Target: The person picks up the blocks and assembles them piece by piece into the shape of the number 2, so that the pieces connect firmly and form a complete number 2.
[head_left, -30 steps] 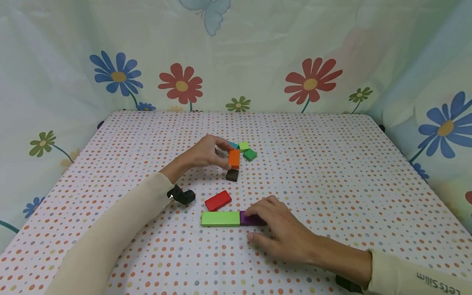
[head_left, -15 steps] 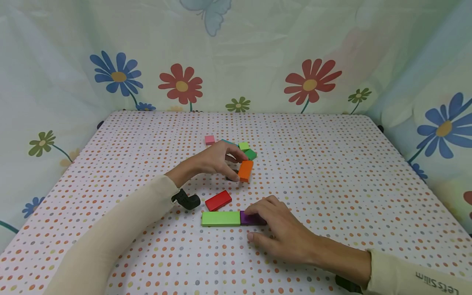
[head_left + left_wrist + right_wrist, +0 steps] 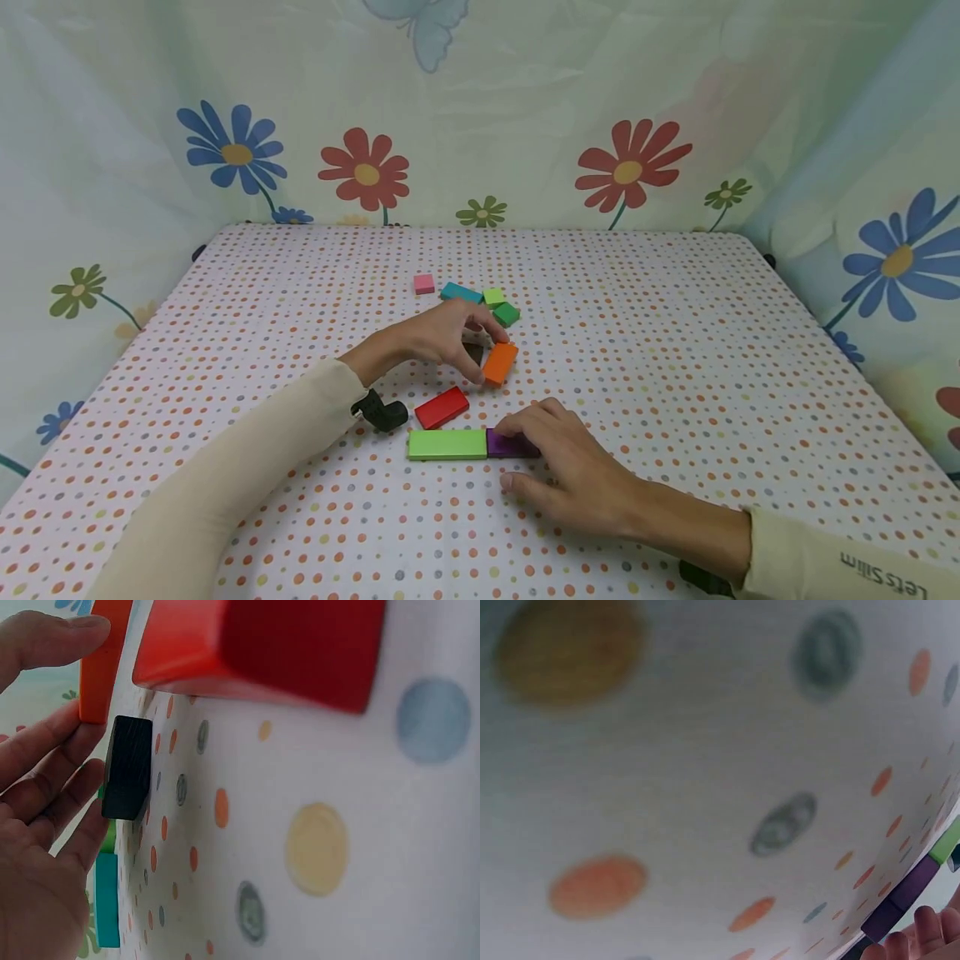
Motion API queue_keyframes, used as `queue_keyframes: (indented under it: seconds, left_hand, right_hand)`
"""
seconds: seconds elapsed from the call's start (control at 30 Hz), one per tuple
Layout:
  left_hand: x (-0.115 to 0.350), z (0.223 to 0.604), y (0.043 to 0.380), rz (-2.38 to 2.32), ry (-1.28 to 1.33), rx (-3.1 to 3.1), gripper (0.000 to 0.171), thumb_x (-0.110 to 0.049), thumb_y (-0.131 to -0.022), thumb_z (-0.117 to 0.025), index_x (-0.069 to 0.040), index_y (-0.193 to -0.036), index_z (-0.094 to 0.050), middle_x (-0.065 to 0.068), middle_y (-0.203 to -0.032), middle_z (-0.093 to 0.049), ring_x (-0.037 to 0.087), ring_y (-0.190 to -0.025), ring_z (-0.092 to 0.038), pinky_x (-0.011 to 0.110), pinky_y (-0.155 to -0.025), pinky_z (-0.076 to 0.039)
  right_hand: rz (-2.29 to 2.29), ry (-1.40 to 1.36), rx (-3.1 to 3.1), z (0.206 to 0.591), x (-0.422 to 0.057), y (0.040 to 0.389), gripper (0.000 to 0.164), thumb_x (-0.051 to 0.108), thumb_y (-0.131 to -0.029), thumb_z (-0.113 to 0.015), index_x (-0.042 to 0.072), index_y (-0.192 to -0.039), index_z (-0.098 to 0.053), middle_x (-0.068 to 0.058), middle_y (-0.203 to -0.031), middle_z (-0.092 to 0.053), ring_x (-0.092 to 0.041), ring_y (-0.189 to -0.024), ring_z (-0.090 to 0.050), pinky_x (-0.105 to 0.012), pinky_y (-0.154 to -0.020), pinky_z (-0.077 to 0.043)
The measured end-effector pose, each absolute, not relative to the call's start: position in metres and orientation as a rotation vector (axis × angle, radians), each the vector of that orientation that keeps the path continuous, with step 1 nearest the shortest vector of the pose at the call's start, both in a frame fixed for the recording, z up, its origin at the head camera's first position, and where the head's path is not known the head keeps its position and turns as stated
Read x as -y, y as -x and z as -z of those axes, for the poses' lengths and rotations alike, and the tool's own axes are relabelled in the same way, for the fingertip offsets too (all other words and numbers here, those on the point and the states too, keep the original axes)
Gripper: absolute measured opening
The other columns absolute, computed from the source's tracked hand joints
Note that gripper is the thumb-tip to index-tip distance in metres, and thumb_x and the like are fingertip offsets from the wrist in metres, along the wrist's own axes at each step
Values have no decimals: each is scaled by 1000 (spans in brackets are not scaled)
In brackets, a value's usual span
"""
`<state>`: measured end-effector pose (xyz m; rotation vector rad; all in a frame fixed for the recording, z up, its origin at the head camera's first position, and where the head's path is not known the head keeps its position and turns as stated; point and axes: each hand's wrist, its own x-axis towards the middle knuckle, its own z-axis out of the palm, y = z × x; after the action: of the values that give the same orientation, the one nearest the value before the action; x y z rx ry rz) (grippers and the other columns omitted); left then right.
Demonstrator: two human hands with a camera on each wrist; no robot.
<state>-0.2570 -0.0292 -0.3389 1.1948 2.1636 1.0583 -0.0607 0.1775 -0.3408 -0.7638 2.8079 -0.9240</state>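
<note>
My left hand (image 3: 448, 333) pinches an orange block (image 3: 500, 364) between thumb and fingertips; the left wrist view shows the thumb on the orange block's (image 3: 105, 664) face. Just under that hand lies a dark brown block (image 3: 474, 353), partly covered by it. My right hand (image 3: 573, 462) lies relaxed at a purple block (image 3: 512, 444), index finger over it and thumb apart on the near side. End to end with the purple block is a long light green block (image 3: 447, 445). A red block (image 3: 442, 407) lies slanted just behind the green one.
Beyond my left hand are a teal block (image 3: 461, 292), a small lime block (image 3: 493, 297), a green block (image 3: 506, 314) and a pink block (image 3: 423, 284). A dotted cloth (image 3: 637, 333) covers the table, with a flowered curtain (image 3: 510, 100) behind.
The left hand has carried the orange block toward me and slightly right, turning it to a slant. The pink and teal blocks have come into fuller view. The right hand has kept still.
</note>
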Motion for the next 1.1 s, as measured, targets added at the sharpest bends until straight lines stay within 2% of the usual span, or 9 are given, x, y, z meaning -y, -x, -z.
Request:
queue_keyframes:
  seconds: [0.33, 0.67, 1.1]
  left_hand:
    - [33, 342, 258, -992, -1206, -2121, 58, -8, -68, -88, -8, -124, -71, -2, -123, -69, 15, -120, -58, 36, -110, -42]
    - [36, 339, 261, -906, -1206, -2116, 58, -9, -70, -88, -10, -126, -71, 0, -131, -64, 18, -123, -54, 38, -113, -39]
    - [36, 340, 262, -917, -1186, -2090, 57, -6, -70, -85, -10, -125, -72, 2, -132, -62, 19, -123, -54, 39, -111, -40]
  right_hand:
    - [924, 746, -2807, 341, -177, 60, 39, 29, -91, -76, 21, -127, -60, 13, -125, -59, -6, -117, -44, -42, -99, -46]
    - [922, 747, -2808, 341, -177, 60, 40, 30, -92, -75, 21, -127, -60, 13, -124, -58, -5, -116, -44, -41, -98, -45]
    - [906, 739, -2819, 341, -178, 60, 41, 30, -91, -75, 21, -128, -60, 13, -123, -59, -6, -115, -44, -41, -98, -45]
